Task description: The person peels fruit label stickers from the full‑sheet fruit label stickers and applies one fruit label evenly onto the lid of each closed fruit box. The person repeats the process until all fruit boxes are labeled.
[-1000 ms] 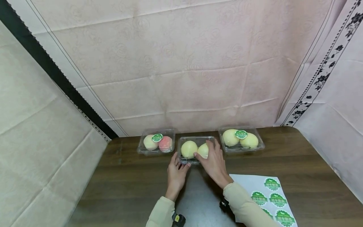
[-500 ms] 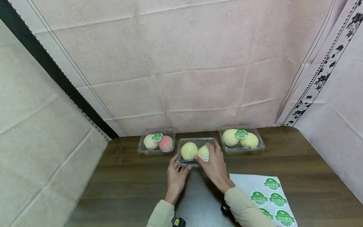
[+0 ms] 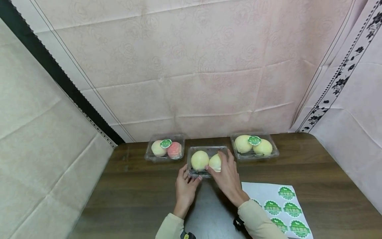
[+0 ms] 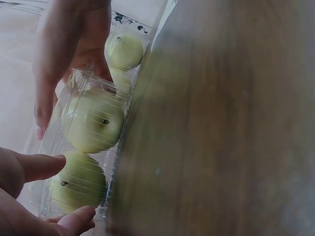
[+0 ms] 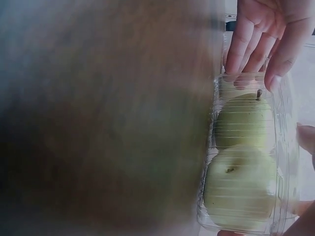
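Note:
Both hands hold a clear plastic box (image 3: 206, 148) with two round, pale green fruits (image 3: 200, 160) inside, at the middle of the table's far part. My left hand (image 3: 185, 189) grips its near left corner, thumb at the front. From the right, my right hand (image 3: 229, 177) grasps the other end, thumb at the front and fingers reaching over, partly covering one fruit. Ridged clear walls and fruit stems show in the left wrist view, with the right hand (image 4: 74, 39) beyond. In the right wrist view, the left hand (image 5: 266, 39) spans the far end.
A box with a white and a red fruit (image 3: 174, 150) stands at the left; another with two pale green fruits (image 3: 262, 147) at the right. Both bear green labels. A white sheet of green stickers (image 3: 272, 208) lies near the right forearm. Cloth walls (image 3: 191, 99) enclose the table.
The middle box has slid slightly toward me, with both hands keeping their hold on it. The two labelled boxes and the sticker sheet stay in place.

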A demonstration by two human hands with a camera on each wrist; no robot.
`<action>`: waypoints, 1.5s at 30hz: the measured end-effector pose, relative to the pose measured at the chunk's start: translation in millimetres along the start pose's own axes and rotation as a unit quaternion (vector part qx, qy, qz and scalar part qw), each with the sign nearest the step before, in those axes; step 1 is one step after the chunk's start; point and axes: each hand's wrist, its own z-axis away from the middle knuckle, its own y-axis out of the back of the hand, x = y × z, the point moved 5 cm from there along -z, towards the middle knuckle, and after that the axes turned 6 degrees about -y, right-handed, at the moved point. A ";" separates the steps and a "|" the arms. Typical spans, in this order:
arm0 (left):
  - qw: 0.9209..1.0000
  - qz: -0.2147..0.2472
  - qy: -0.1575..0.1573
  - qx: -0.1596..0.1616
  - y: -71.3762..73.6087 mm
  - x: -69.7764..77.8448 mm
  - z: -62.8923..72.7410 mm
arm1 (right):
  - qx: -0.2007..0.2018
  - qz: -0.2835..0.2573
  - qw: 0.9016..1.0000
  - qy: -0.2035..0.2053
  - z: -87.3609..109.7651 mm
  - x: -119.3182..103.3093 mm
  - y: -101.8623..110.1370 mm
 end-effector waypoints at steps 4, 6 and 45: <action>1.000 -0.005 -0.002 0.001 1.3 0.7 3.2 | -0.003 0.001 1.000 0.001 2.6 0.3 0.0; 1.000 -0.005 -0.006 0.002 1.7 1.7 4.6 | -0.005 0.000 1.000 0.001 3.7 0.3 0.1; 1.000 -0.004 0.010 0.000 1.4 6.4 30.9 | -0.017 -0.022 1.000 -0.013 26.2 2.3 12.8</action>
